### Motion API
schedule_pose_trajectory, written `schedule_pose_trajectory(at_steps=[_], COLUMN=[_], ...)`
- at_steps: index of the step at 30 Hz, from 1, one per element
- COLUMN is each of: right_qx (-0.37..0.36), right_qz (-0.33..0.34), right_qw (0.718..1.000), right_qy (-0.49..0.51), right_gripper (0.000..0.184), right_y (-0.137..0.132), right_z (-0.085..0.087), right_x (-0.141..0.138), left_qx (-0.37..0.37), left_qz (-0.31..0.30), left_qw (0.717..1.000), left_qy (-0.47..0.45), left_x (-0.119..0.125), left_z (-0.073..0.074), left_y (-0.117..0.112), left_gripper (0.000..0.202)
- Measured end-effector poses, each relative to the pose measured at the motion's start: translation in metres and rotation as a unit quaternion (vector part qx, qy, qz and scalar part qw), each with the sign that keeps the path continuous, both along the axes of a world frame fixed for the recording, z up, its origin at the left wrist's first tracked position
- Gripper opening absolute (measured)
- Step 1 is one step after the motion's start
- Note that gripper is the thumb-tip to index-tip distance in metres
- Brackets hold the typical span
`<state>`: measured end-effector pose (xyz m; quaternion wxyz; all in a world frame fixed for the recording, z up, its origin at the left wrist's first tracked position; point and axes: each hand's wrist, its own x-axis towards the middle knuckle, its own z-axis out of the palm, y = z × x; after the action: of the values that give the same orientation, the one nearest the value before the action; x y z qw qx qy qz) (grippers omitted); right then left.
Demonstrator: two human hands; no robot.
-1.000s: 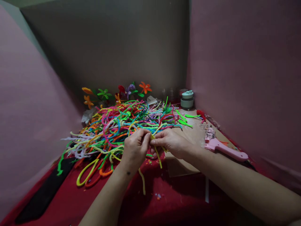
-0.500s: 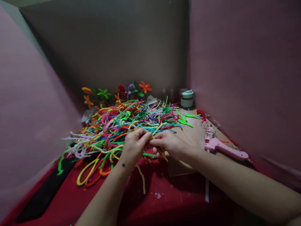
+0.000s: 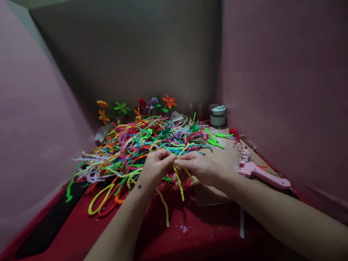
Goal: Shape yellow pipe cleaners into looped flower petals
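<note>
My left hand (image 3: 156,167) and my right hand (image 3: 199,166) meet over the near edge of a big tangled heap of coloured pipe cleaners (image 3: 136,148). Both pinch a yellow pipe cleaner (image 3: 178,179) between thumb and fingers, and its loose ends hang down below the hands over the red cloth (image 3: 190,232). Another yellow strand trails from under my left wrist toward me.
Finished pipe-cleaner flowers (image 3: 136,107) stand at the back by the wall. A pale green round container (image 3: 218,116) sits in the back right corner. A pink glue gun (image 3: 258,172) lies on a cardboard sheet (image 3: 225,156) at right. Pink walls close in on both sides.
The hands stay together on the yellow pipe cleaner and have twisted it slightly; its hanging end has swung from pointing right to hanging more straight down. The view has shifted a little.
</note>
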<state>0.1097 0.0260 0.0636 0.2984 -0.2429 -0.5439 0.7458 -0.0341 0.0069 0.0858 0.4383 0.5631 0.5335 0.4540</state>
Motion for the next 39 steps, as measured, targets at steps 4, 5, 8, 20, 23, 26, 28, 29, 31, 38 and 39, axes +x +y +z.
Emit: schedule_pose_trajectory(at_steps=[4, 5, 8, 20, 23, 26, 28, 29, 31, 38, 39], right_qx=[-0.015, -0.018, -0.051, -0.064, -0.109, -0.188, -0.225, -0.234, -0.237, -0.143, -0.135], right_qz=[-0.020, -0.023, -0.014, -0.144, -0.182, -0.182, -0.186, -0.187, -0.186, -0.167, -0.169], right_qw=[1.000, 0.999, 0.998, 0.984, 0.970, 0.954, 0.943, 0.940, 0.940, 0.964, 0.966], right_qy=[0.018, 0.018, 0.023, 0.086, 0.117, 0.145, 0.161, 0.164, 0.160, 0.148, 0.142], right_gripper=[0.024, 0.023, 0.018, 0.010, 0.005, 0.012, 0.015, 0.016, 0.015, 0.014, 0.013], right_y=[0.001, 0.001, 0.004, 0.015, 0.021, 0.025, 0.026, 0.026, 0.026, 0.023, 0.022], right_z=[0.000, -0.001, -0.005, -0.007, 0.000, 0.003, 0.003, 0.002, 0.000, -0.002, -0.002], right_x=[0.000, -0.001, -0.001, 0.000, 0.003, 0.004, 0.004, 0.004, 0.004, 0.003, 0.003], left_qx=[-0.004, -0.012, -0.033, 0.081, 0.192, 0.337, 0.417, 0.440, 0.460, 0.345, 0.323], left_qz=[-0.010, -0.013, -0.027, -0.027, -0.059, -0.096, -0.099, -0.096, -0.091, -0.145, -0.142], left_qw=[1.000, 1.000, 0.998, 0.996, 0.977, 0.913, 0.860, 0.840, 0.818, 0.890, 0.903], left_qy=[0.010, 0.002, -0.046, -0.033, 0.068, 0.210, 0.279, 0.301, 0.332, 0.260, 0.244], left_x=[0.000, 0.001, 0.003, 0.002, 0.002, 0.002, 0.003, 0.003, 0.004, -0.001, -0.002], left_z=[0.000, 0.000, 0.001, -0.005, -0.004, -0.007, -0.011, -0.013, -0.013, 0.000, 0.000], left_y=[-0.001, -0.001, -0.002, 0.001, -0.002, -0.003, -0.003, -0.003, -0.002, -0.006, -0.006], left_gripper=[0.023, 0.022, 0.020, 0.023, 0.024, 0.023, 0.022, 0.021, 0.021, 0.021, 0.020])
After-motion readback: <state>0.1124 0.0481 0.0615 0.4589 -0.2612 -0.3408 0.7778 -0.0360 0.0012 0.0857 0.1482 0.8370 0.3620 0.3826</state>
